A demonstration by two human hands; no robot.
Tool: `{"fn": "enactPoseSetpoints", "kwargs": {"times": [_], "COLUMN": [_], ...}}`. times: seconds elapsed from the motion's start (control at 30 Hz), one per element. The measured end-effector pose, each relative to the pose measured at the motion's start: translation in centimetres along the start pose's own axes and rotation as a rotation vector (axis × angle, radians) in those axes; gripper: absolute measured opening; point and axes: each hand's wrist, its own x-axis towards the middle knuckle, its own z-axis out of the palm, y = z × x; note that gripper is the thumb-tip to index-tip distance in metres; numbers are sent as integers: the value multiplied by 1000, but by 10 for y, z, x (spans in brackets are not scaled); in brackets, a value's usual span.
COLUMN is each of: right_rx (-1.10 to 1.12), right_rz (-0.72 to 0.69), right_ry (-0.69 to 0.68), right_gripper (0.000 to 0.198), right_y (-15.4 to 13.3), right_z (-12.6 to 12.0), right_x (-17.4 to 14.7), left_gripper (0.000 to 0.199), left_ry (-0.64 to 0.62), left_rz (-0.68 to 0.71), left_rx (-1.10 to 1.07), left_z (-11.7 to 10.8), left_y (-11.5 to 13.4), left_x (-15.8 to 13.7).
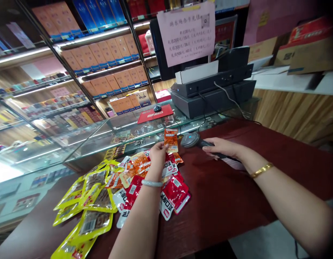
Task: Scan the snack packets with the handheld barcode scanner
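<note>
My left hand (157, 153) pinches 1 small orange foil snack packet (171, 140) by its lower edge at 12 o'clock of the pile; light, floppy, slick. My right hand (222, 147) wraps the grey handheld barcode scanner (194, 140) at 3 o'clock.

The little snack pack (171, 140) in the left grip (158, 153) is orange with red and white marks. Below that grip lie red-and-white packs (175, 192) and yellow packs (95, 201). The scanner (192, 139) under the right grip (222, 146) is grey. The tabletop (231, 201) is dark red.
</note>
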Motion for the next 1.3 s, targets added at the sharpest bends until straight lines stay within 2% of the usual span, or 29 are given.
{"fn": "enactPoseSetpoints", "kwargs": {"times": [0.2, 0.47, 0.53, 0.63, 0.7, 0.73, 0.83, 0.9, 0.97, 1.07, 1.13, 1.23, 1.3], "right_rx": [45, 11, 6, 35, 61, 71, 79, 63, 40, 7, -1, 4, 13], "right_rz": [-22, 41, 49, 51, 53, 57, 74, 83, 83, 85, 86, 82, 74], "right_ry": [54, 24, 10, -5, -5, -2, -11, -29, -41, -41, -43, -56, -63], "right_gripper": [49, 48, 47, 48, 49, 49, 48, 47, 47, 47, 47, 47, 47], "right_y": [-3, -3, -4, -5, -6, -6, -3, -2, -1, -1, -1, -1, -3], "right_z": [-1, -3, -5, -8, -9, -10, -9, -8, -5, -2, -2, -1, -1], "right_x": [-5, -5, -7, -10, -12, -12, -11, -9, -8, -8, -7, -7, -8], "left_gripper": [38, 33, 36, 45, 52, 54, 49, 47, 46, 36, 28, 22, 22], "left_ry": [43, 47, 17, -113, -170, -173, -169, -223, -293, -342, -292, -167, -159], "left_rz": [-63, -107, -86, -5, 30, 32, 33, 51, 63, 52, 36, 6, -28], "left_rx": [-213, -311, -425, -548, -496, -400, 168, 538, 712, 708, 623, 400, 216], "left_z": [4, 6, 11, 18, 15, 10, -15, -31, -41, -43, -38, -30, -22], "left_y": [1, -3, 0, 7, 10, 10, 7, 6, 7, 11, 12, 13, 13], "left_x": [-3, -3, -5, -6, -5, -4, -5, -8, -10, -12, -10, -9, -9]}}
